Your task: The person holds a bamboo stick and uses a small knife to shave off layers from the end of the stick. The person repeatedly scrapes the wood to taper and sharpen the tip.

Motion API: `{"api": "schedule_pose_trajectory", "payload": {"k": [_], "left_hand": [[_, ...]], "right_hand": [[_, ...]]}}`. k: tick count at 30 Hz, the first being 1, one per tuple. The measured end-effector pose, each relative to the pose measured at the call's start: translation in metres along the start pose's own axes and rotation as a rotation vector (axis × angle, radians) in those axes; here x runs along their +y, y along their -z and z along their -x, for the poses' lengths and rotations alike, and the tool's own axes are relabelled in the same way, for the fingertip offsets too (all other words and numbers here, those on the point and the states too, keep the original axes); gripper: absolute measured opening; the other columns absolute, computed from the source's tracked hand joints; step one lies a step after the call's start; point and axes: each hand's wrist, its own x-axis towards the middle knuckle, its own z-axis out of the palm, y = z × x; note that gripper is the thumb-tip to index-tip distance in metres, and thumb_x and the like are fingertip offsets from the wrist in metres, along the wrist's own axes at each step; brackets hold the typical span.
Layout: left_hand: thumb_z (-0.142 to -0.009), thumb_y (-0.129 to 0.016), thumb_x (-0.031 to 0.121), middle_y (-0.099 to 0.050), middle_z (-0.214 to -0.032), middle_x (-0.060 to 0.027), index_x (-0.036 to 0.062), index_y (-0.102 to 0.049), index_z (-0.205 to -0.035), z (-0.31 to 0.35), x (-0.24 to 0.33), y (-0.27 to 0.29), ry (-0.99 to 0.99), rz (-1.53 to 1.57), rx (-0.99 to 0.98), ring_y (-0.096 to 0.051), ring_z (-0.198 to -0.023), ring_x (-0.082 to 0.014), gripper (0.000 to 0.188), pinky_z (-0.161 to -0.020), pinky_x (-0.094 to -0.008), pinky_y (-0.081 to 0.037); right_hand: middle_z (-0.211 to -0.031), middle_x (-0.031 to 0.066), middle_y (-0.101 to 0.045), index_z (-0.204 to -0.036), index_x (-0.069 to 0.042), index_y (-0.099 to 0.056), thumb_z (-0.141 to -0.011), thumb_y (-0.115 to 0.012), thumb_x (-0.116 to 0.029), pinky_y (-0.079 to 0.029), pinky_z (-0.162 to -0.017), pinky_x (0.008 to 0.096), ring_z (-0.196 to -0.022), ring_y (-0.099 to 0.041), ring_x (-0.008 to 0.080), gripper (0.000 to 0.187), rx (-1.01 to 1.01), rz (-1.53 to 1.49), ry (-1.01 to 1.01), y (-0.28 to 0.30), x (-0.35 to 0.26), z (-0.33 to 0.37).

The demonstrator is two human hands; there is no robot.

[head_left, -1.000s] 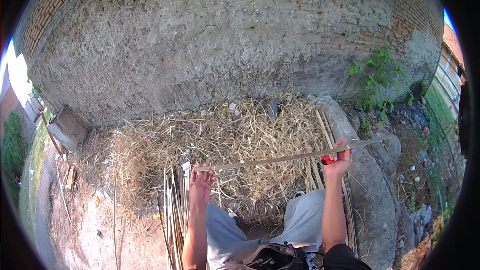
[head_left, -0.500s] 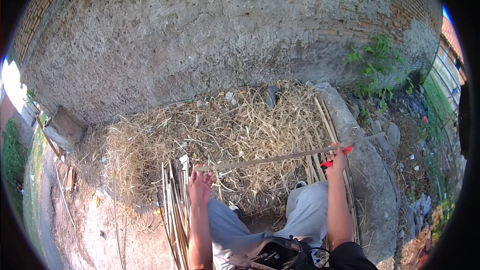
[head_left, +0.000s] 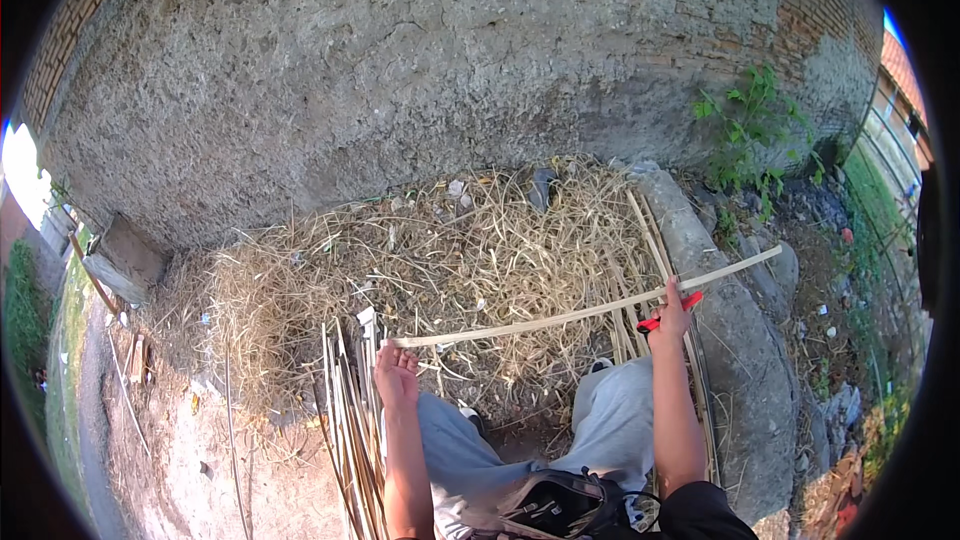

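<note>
A long, pale, flat bamboo strip stretches across in front of me, bowed a little, its right end higher than its left. At its left end, my left hand pinches it between thumb and fingers. My right hand is closed around the strip farther along, and the rest sticks out past it to the right. That same hand also holds a red-and-black tool; its blade, if any, is hidden. Beside my left forearm lies a bundle of bamboo strips.
Curled shavings cover the ground ahead, up to a rough plastered wall. More strips lie along a concrete slab on the right. A green plant grows by the wall. My legs are spread below.
The strip has turned so its pale face shows, and it now bows more, with its right end higher. My hands have barely moved.
</note>
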Motion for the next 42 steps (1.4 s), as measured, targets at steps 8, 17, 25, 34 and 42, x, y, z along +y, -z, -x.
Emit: {"api": "schedule_pose_trajectory", "payload": {"k": [8,17,25,34,42], "left_hand": [[-0.097,-0.061,0.019,-0.057,-0.078,-0.0008,0.01,-0.058,-0.096,-0.001,0.001,0.004,-0.011,-0.05,0.078,-0.056,-0.069,-0.0136,0.01,-0.063,-0.0295,-0.049],[-0.1,-0.056,0.021,-0.061,-0.091,-0.0024,0.0103,-0.055,-0.106,-0.002,0.0,0.007,-0.036,0.028,0.071,-0.056,-0.073,-0.0151,0.012,-0.066,-0.0307,-0.048],[-0.091,-0.062,0.013,-0.054,-0.129,-0.0173,-0.001,-0.05,-0.124,0.069,0.001,-0.09,-1.328,-1.507,-0.19,-0.047,-0.125,-0.0337,0.037,-0.104,-0.0509,-0.036],[-0.087,-0.065,0.016,-0.054,-0.125,-0.0134,0.0085,-0.056,-0.124,0.105,-0.025,-0.16,-1.092,-1.839,-0.863,-0.053,-0.117,-0.0304,0.039,-0.097,-0.0462,-0.042],[-0.087,-0.064,0.011,-0.067,-0.088,-0.0078,0.0099,-0.063,-0.114,0.098,-0.009,-0.121,-0.871,-1.701,-0.828,-0.067,-0.068,-0.0304,0.027,-0.056,-0.0422,-0.051]], "right_hand": [[-0.061,-0.0051,-0.042,-0.074,-0.014,-0.056,-0.082,-0.08,-0.026,-0.029,-0.04,0.0229,-0.045,-0.033,0.0057,0.028,-0.066,0.028,0.01,-0.003,-0.003,0.009],[-0.063,-0.0043,-0.04,-0.076,-0.012,-0.052,-0.085,-0.078,-0.03,-0.031,-0.041,0.0223,-0.045,-0.032,0.0051,0.033,-0.065,-0.01,-0.046,-0.008,-0.004,0.012],[-0.068,-0.0058,-0.044,-0.08,-0.014,-0.054,-0.092,-0.07,-0.025,-0.032,-0.044,0.0211,-0.049,-0.036,0.0033,0.023,-0.323,-0.187,-0.13,-0.027,0.012,0.034],[-0.064,-0.0078,-0.045,-0.083,-0.013,-0.058,-0.091,-0.069,-0.018,-0.031,-0.045,0.0204,-0.048,-0.036,0.0018,0.015,-0.587,-0.164,-0.246,-0.057,0.042,0.081],[-0.071,0.0001,-0.056,-0.087,-0.005,-0.058,-0.089,-0.073,-0.018,-0.032,-0.041,0.0233,-0.045,-0.038,0.0041,0.02,-0.634,-0.087,-0.246,-0.058,0.045,0.096]]}}
